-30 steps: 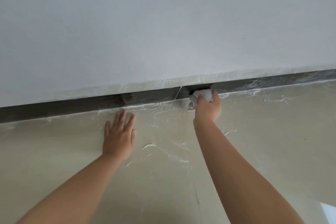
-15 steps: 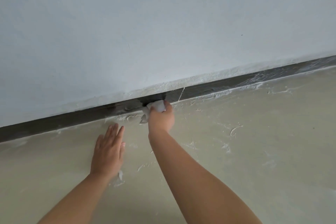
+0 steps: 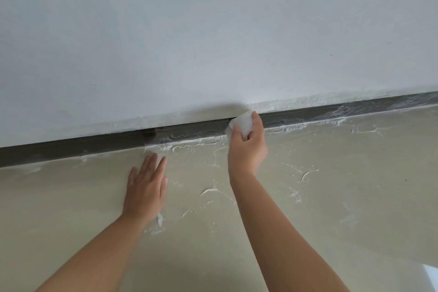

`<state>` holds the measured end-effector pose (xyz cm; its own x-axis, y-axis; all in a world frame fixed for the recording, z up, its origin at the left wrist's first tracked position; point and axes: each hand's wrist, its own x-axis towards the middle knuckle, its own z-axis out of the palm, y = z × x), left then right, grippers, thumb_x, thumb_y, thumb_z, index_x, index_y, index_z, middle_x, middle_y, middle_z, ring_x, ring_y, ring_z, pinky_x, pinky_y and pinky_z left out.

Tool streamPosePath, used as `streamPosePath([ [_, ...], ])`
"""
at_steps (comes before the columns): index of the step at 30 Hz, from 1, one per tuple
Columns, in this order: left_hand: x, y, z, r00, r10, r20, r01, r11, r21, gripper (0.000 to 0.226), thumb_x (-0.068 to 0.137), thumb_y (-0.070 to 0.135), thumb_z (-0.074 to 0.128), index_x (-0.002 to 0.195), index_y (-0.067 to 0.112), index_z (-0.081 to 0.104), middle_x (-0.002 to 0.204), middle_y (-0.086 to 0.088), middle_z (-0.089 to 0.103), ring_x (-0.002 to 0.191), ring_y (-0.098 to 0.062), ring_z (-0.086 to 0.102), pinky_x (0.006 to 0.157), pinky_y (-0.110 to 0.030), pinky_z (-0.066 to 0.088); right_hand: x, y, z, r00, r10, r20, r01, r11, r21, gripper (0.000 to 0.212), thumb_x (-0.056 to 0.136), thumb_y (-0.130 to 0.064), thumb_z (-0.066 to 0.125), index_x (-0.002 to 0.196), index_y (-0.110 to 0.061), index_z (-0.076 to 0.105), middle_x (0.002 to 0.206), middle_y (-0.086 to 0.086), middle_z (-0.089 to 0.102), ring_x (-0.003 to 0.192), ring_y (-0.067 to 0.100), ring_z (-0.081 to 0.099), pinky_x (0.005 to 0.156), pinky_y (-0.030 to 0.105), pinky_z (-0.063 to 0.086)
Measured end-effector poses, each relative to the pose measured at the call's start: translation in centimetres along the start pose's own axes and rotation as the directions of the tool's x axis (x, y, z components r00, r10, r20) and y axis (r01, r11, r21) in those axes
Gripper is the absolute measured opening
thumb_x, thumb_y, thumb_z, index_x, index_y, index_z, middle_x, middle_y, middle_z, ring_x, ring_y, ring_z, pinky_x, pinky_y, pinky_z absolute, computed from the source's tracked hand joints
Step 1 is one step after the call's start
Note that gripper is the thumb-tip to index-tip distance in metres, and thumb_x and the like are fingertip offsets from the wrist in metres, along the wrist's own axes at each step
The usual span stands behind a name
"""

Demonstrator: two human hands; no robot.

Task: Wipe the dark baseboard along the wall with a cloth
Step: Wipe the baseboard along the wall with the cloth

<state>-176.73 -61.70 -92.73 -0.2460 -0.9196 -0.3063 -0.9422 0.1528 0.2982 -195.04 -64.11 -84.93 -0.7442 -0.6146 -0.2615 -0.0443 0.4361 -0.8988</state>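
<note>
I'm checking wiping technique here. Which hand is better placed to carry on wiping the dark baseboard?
Right. The right hand already grips the white cloth against the baseboard. The left hand lies flat on the floor, short of the baseboard, holding nothing.

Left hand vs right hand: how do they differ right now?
The left hand lies flat with straight fingers; the right hand has its fingers curled.
The left hand holds nothing; the right hand grips a white cloth.
The left hand rests on the floor, short of the baseboard; the right hand presses the cloth against the baseboard.
Both are bare and reach toward the wall.
</note>
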Motion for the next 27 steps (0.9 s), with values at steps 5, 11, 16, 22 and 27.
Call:
streamPosePath([
  [5, -0.1, -0.2, -0.1, 1.0, 0.007, 0.009, -0.007, 0.999, 0.039, 0.05, 0.097, 0.024, 0.027, 0.145, 0.016, 0.012, 0.155, -0.005, 0.006, 0.143, -0.018, 0.002, 0.113, -0.037, 0.003, -3.0, 1.0, 2.3, 0.965, -0.107, 0.238, 0.134, 0.986, -0.102, 0.044, 0.09, -0.012, 0.052, 0.133, -0.02, 0.045, 0.07, 0.004, 0.056, 0.064, 0.019, 0.045, 0.054, 0.014, 0.033],
  [11, -0.2, -0.2, -0.4, 1.0, 0.03, 0.001, -0.03, 0.999, 0.038, 0.05, 0.097, 0.023, 0.03, 0.144, 0.013, 0.016, 0.154, -0.008, 0.01, 0.143, -0.02, 0.005, 0.113, -0.039, 0.006, -2.5, 2.2, 0.6, 0.88, -0.246, 0.407, 0.355, 0.909, -0.218, 0.045, 0.088, -0.003, 0.051, 0.131, -0.014, 0.047, 0.087, 0.022, 0.064, 0.071, 0.031, 0.054, 0.057, 0.019, 0.025],
  [16, -0.2, 0.2, -0.7, 1.0, 0.014, 0.012, -0.015, 0.999, 0.038, 0.054, 0.093, 0.033, 0.015, 0.143, 0.014, 0.018, 0.153, -0.007, 0.013, 0.143, -0.02, 0.008, 0.113, -0.04, 0.009, 1.8, 3.8, -2.5, 0.951, -0.172, 0.256, 0.264, 0.882, -0.39, 0.049, 0.09, -0.005, 0.047, 0.136, -0.019, 0.04, 0.085, 0.022, 0.063, 0.066, 0.024, 0.049, 0.057, 0.022, 0.027],
  [22, -0.8, 0.1, -0.1, 0.998, 0.025, 0.06, -0.031, 0.995, 0.091, 0.056, 0.092, 0.034, 0.008, 0.144, 0.016, 0.013, 0.154, -0.005, 0.007, 0.143, -0.018, 0.004, 0.114, -0.038, 0.004, 4.4, 2.4, -1.7, 1.0, 0.002, -0.005, -0.003, 0.975, -0.221, 0.048, 0.089, -0.008, 0.047, 0.136, -0.018, 0.04, 0.096, 0.014, 0.062, 0.08, 0.025, 0.054, 0.068, 0.025, 0.036],
  [27, -1.1, 0.4, -0.6, 0.996, 0.065, 0.055, -0.07, 0.993, 0.091, 0.072, 0.085, 0.043, 0.0, 0.138, 0.007, 0.034, 0.147, -0.015, 0.029, 0.138, -0.029, 0.025, 0.11, -0.048, 0.019, 0.0, 2.5, 2.1, 0.965, 0.054, 0.257, 0.016, 0.965, -0.262, 0.048, 0.09, -0.01, 0.047, 0.136, -0.019, 0.038, 0.108, 0.017, 0.063, 0.098, 0.031, 0.058, 0.069, 0.025, 0.036],
])
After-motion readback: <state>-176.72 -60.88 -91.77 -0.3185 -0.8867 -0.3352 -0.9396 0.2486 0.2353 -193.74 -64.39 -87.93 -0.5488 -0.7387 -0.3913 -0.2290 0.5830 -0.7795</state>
